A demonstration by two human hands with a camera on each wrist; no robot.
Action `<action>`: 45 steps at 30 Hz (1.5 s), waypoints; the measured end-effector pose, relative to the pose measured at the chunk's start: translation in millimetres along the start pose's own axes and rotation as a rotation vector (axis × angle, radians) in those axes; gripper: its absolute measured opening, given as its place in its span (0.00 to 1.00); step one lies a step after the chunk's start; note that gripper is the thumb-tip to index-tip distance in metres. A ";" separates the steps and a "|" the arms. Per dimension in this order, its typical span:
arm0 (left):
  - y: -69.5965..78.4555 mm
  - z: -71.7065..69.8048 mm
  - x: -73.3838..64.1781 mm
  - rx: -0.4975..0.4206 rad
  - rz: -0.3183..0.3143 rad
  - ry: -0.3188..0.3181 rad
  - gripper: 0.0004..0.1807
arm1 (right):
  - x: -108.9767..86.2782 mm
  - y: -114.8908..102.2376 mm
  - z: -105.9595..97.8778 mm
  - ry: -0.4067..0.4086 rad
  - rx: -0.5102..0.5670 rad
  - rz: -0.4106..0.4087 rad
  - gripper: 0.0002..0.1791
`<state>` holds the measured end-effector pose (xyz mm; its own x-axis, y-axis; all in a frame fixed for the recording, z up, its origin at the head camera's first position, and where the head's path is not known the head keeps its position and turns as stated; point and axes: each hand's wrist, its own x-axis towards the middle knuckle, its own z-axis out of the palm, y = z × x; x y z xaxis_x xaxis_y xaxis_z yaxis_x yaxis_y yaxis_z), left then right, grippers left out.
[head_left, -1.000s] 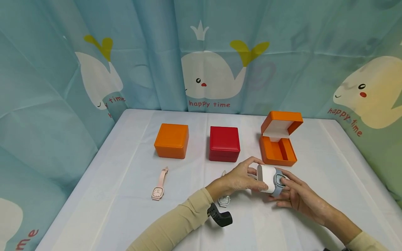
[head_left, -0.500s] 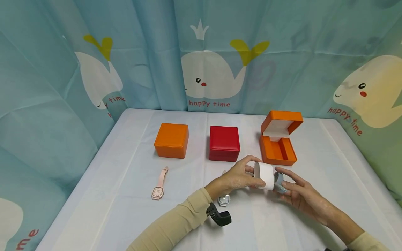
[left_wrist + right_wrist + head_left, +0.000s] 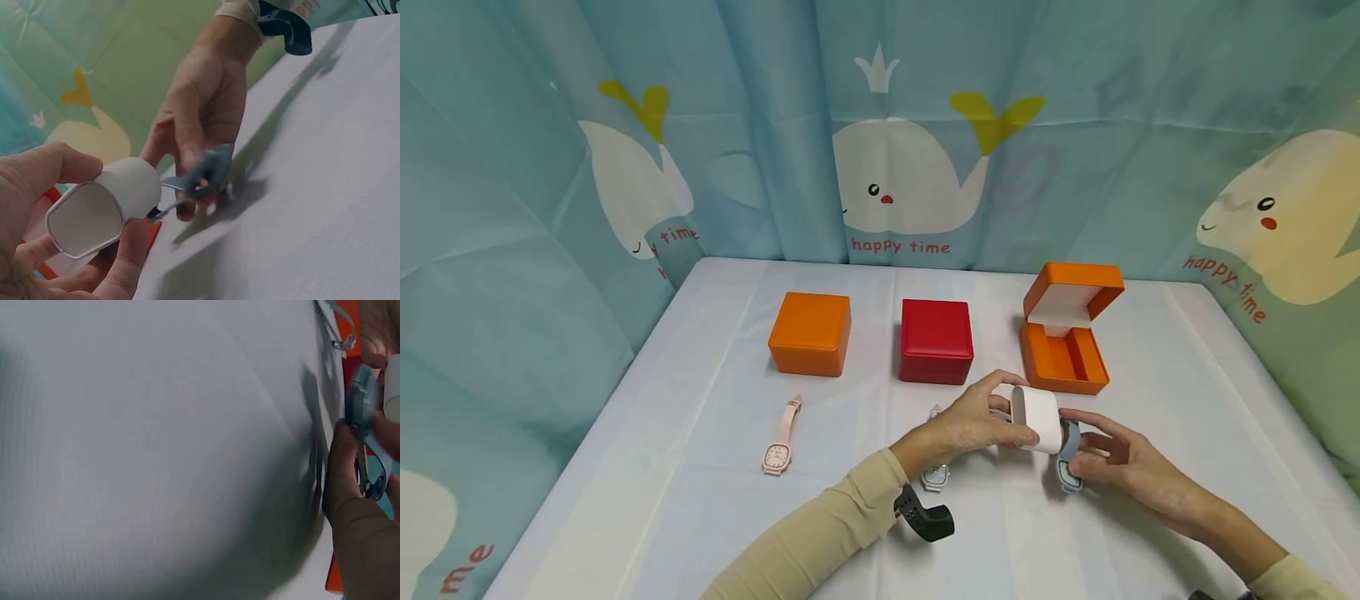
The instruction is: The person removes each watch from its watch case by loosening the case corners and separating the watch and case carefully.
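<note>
My left hand (image 3: 973, 423) grips a white, hollow oval watch cushion (image 3: 1042, 419), its open end facing left in the head view. Just right of it, my right hand (image 3: 1138, 477) pinches a wristwatch with a light blue strap (image 3: 1067, 458) between thumb and fingers. The left wrist view shows the watch (image 3: 211, 170) blurred and off the cushion (image 3: 134, 186), its strap hanging by the cushion's far end. Part of a white-strapped watch (image 3: 936, 477) lies under my left wrist, the rest hidden. A pink watch (image 3: 777, 457) lies farther left.
Behind the hands stand a lidded orange box (image 3: 810, 333), a lidded red box (image 3: 936, 340) and an orange box with its lid up (image 3: 1063, 362). A black band (image 3: 928, 518) hangs at my left wrist. A whale-print curtain (image 3: 760, 167) closes off the back and sides.
The blue watch was wrapped round the white cushion; my right hand has slid it off to the right and lowered it toward me. My left hand has kept the cushion nearly in place.
</note>
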<state>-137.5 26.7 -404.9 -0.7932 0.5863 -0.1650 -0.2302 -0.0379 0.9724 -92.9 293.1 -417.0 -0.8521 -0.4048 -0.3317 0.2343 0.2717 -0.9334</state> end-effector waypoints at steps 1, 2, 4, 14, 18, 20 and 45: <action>0.0 0.1 0.1 0.000 -0.001 0.000 0.35 | -0.1 -0.1 -1.0 0.004 -0.033 -0.012 0.33; -0.1 0.1 0.2 0.001 -0.003 0.000 0.35 | -0.5 -0.2 -2.2 0.006 -0.067 -0.027 0.33; -0.1 -0.1 0.3 0.006 -0.008 0.001 0.35 | -1.0 -0.2 -5.4 0.023 -0.123 -0.055 0.35; 1.0 -4.9 0.2 0.024 -0.024 0.016 0.34 | -0.9 2.2 -21.4 0.053 -0.272 -0.087 0.39; 0.5 -4.8 0.0 0.022 -0.024 0.027 0.34 | -0.5 0.8 -23.2 0.055 -0.329 -0.112 0.37; 0.6 -4.4 -0.5 0.024 -0.025 0.029 0.33 | -0.6 0.0 -23.7 0.061 -0.364 -0.092 0.37; 0.1 -3.5 1.8 0.047 -0.014 0.031 0.38 | 4.2 -6.2 -21.6 0.063 -0.494 -0.094 0.41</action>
<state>-140.9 24.9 -405.6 -0.8074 0.5611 -0.1825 -0.2152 0.0081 0.9765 -108.1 308.5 -409.6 -0.8893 -0.3977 -0.2258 -0.0812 0.6231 -0.7779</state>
